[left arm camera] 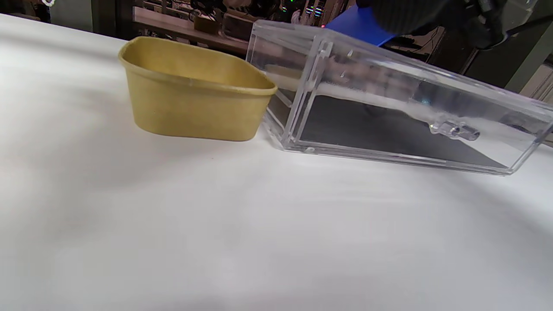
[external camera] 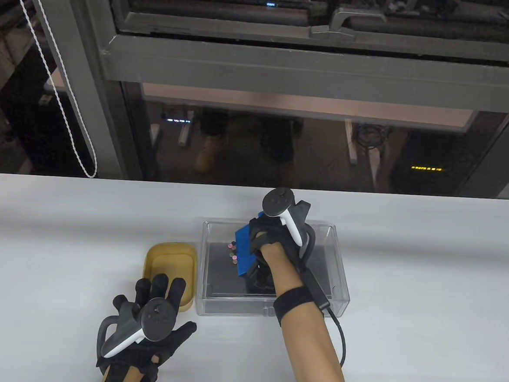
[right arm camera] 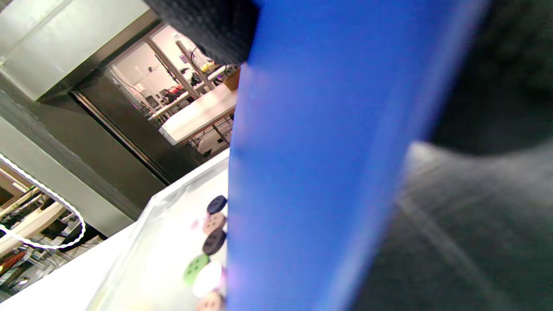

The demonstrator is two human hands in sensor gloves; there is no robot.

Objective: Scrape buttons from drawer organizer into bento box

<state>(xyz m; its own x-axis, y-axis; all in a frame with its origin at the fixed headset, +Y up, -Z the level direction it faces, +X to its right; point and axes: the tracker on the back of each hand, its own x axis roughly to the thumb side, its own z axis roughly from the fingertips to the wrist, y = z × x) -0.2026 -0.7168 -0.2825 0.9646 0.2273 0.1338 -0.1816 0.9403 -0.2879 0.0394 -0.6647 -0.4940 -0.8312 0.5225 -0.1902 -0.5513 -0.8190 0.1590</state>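
Observation:
A clear plastic drawer organizer stands mid-table, with several small coloured buttons on its dark floor. My right hand reaches into it and grips a blue scraper, whose edge stands just right of the buttons. In the right wrist view the scraper fills the middle, with the buttons lined along its left edge. A tan bento box sits against the organizer's left side and looks empty. My left hand rests flat on the table in front of the box, fingers spread, holding nothing.
The white table carries the box and the organizer side by side. A window frame and a dangling bead cord lie beyond the table's far edge.

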